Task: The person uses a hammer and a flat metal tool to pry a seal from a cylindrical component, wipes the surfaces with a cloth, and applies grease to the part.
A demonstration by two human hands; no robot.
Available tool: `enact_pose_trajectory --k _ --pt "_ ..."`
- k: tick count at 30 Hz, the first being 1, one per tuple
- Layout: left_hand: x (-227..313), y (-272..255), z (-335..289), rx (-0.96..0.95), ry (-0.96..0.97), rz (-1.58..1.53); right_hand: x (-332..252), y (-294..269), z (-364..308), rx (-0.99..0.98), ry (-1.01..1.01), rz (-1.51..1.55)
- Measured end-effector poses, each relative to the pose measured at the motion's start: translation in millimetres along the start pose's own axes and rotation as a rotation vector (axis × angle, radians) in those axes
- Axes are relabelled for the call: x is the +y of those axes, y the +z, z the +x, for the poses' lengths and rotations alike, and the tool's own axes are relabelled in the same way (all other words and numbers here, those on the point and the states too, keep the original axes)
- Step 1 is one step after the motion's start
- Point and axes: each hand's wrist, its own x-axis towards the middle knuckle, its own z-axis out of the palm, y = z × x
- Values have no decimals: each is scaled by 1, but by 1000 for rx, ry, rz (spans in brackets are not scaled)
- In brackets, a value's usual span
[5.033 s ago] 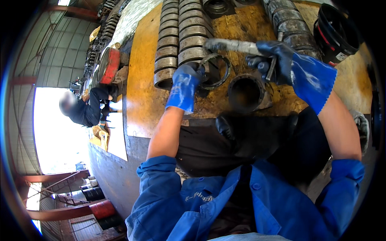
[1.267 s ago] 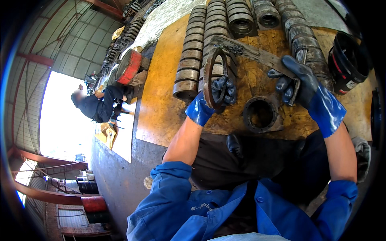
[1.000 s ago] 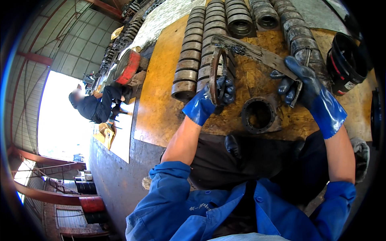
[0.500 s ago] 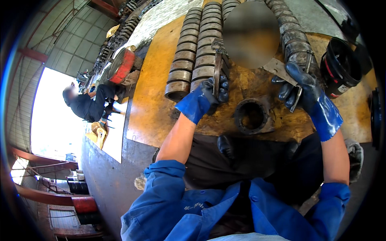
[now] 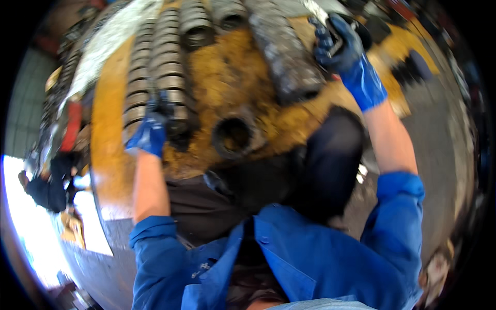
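Note:
My right hand [image 5: 343, 44], in a blue rubber glove with a dark, soiled palm, is raised at the upper right. Its fingers are closed round the metal handle of a scraper [image 5: 315, 9], whose pale blade points away from me. My left hand [image 5: 150, 129], gloved alike, rests at the near ends of two rows of metal rings [image 5: 168, 64] on the left. Motion smears its fingers, and I cannot make out whether the dark shape there is a tool in its grip. Between my hands, close to my legs, a round flanged metal part [image 5: 219, 147] stands with its bore facing up.
A dark, greasy row of rings [image 5: 287, 57] lies right of the middle. More ring rows [image 5: 194, 18] lie farther back on the stained yellow board [image 5: 222, 67]. A black bucket [image 5: 365, 35] is partly behind my right hand. Another person [image 5: 49, 186] crouches at far left.
The view has swung to the right. My right hand has moved up and outward with the scraper. My left hand has shifted left onto the ring rows; the bar-like tool it held no longer shows clearly.

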Motion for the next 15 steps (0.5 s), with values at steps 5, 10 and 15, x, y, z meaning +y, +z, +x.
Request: enact_pose_trajectory --k 5,10,15 --pt "3 -39 9 2 -35 13 -57 -116 -156 567 -216 -90" --pt "16 -53 11 9 -33 37 -32 -169 -359 942 -366 23" --pt "16 -57 20 28 -53 66 68 -192 -485 1388 -378 -2"
